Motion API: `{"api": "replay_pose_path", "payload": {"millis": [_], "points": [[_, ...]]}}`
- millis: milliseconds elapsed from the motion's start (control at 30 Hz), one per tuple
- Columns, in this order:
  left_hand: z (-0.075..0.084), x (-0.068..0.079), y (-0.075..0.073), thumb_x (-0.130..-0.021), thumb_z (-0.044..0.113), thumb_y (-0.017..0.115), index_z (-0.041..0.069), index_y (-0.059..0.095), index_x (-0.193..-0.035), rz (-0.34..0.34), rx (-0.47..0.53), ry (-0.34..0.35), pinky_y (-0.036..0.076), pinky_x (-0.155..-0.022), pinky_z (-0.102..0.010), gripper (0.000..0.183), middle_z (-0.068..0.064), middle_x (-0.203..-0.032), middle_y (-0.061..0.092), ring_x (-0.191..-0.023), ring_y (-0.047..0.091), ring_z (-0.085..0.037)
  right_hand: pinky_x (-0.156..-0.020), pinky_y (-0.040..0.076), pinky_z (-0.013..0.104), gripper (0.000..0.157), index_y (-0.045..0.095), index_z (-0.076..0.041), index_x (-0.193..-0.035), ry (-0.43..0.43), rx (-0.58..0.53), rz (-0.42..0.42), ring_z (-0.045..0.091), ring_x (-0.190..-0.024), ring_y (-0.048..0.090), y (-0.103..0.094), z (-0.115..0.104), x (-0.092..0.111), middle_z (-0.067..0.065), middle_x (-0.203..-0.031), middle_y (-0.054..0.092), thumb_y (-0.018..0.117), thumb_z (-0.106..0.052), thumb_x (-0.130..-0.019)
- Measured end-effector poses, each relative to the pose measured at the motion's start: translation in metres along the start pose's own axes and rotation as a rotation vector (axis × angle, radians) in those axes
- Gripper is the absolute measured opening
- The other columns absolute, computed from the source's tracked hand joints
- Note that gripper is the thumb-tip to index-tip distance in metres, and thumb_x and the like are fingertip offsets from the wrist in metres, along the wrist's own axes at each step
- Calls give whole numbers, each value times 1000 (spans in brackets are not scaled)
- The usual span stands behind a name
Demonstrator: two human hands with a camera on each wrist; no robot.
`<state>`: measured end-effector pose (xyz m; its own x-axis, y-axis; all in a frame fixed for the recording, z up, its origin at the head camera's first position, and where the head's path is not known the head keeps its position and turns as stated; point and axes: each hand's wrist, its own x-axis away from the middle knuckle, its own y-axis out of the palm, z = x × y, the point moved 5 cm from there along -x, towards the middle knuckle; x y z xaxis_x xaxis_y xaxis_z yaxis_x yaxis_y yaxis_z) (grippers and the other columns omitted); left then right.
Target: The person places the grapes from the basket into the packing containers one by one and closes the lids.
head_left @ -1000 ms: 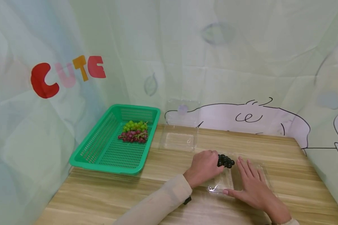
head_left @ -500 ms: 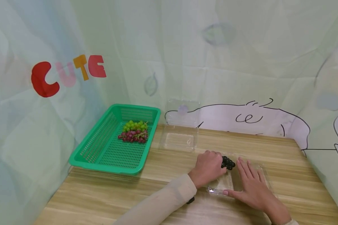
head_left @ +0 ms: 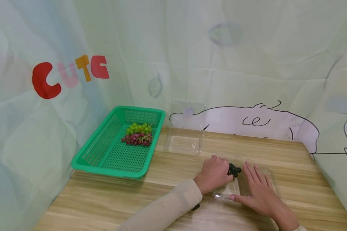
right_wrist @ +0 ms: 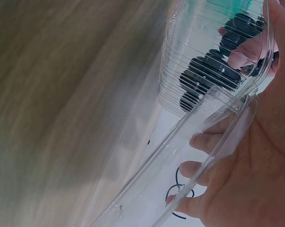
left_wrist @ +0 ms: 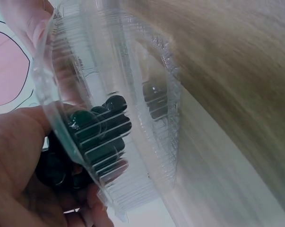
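Note:
My left hand (head_left: pixel 214 173) grips a bunch of black grapes (head_left: pixel 234 170), its fingers curled round them. In the left wrist view the grapes (left_wrist: pixel 102 137) are seen through the ribbed wall of a clear plastic box (left_wrist: pixel 133 198), partly inside it. The box (head_left: pixel 226 190) lies opened out on the table with its lid to the right. Spread over that lid (right_wrist: pixel 180 163) is my right hand (head_left: pixel 259 192), fingers straight and pressing on it. In the right wrist view, left fingertips show among the grapes (right_wrist: pixel 208 73). My left hand hides part of the bunch in the head view.
A green perforated basket (head_left: pixel 107 173) stands at the left, with green grapes (head_left: pixel 138 128) and red grapes (head_left: pixel 137 139) inside. Behind my hands, a second clear box (head_left: pixel 183 144) stands with its lid raised against the printed backdrop (head_left: pixel 248 64). The wooden table (head_left: pixel 173 173) carries everything.
My left hand has moved slightly to the right with the black grapes, and the bunch sits a little lower at the box. The right hand stays in place on the lid.

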<state>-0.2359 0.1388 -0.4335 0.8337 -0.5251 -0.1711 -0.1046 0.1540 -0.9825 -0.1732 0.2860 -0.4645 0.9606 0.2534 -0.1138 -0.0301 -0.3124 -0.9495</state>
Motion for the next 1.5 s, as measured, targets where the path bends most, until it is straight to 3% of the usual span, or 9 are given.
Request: {"api": "replay_pose_path", "payload": {"millis": [200, 467, 667, 1100, 1233, 1333, 1500], "points": [[2, 0, 2, -86, 53, 74, 22, 61, -65, -5, -15, 25, 46, -58, -32, 40, 8, -67, 59, -71, 54, -13, -109, 17, 78, 121, 14, -4, -162, -6, 1, 11, 49, -150, 17, 0, 0, 0, 20, -167, 19, 70, -72, -79], [4, 2, 5, -86, 56, 74, 23, 60, -62, -26, -27, 23, 47, -73, -40, 43, 9, -65, 57, -73, 53, -12, -110, 17, 77, 121, 15, -3, -161, -12, 4, 24, 49, -150, 17, -1, 0, -1, 20, -167, 20, 70, -72, -79], [7, 3, 7, -86, 59, 73, 23, 57, -59, -53, -58, 42, 43, -72, -40, 48, 9, -60, 52, -69, 50, -11, -110, 17, 77, 121, 16, -3, -161, -11, 4, 24, 50, -150, 18, -1, -1, 0, 20, -166, 21, 71, -72, -79], [13, 5, 10, -88, 59, 69, 25, 60, -62, -63, -94, 92, 39, -72, -40, 44, 10, -66, 59, -71, 52, -11, -110, 17, 76, 121, 14, -3, -161, -7, 7, 21, 49, -150, 18, -2, -3, 0, 21, -166, 21, 70, -72, -80], [14, 6, 10, -90, 59, 67, 27, 60, -63, -80, -78, 101, 41, -89, -50, 43, 12, -68, 61, -79, 55, -12, -110, 17, 76, 121, 14, -3, -162, -6, 5, 16, 49, -150, 17, -2, -3, 0, 20, -166, 20, 70, -72, -80], [15, 7, 9, -92, 56, 67, 27, 62, -66, -98, -49, 115, 37, -105, -60, 40, 13, -74, 65, -91, 60, -12, -110, 17, 76, 121, 12, -4, -162, -6, 6, 14, 49, -150, 18, -2, -3, 0, 20, -166, 20, 70, -72, -80], [18, 9, 7, -95, 51, 66, 26, 64, -68, -119, -17, 140, 31, -113, -67, 37, 12, -89, 71, -105, 64, -14, -110, 17, 76, 122, 12, -4, -162, -8, 9, 16, 49, -150, 18, -2, -2, 0, 20, -166, 21, 70, -72, -80]]}}
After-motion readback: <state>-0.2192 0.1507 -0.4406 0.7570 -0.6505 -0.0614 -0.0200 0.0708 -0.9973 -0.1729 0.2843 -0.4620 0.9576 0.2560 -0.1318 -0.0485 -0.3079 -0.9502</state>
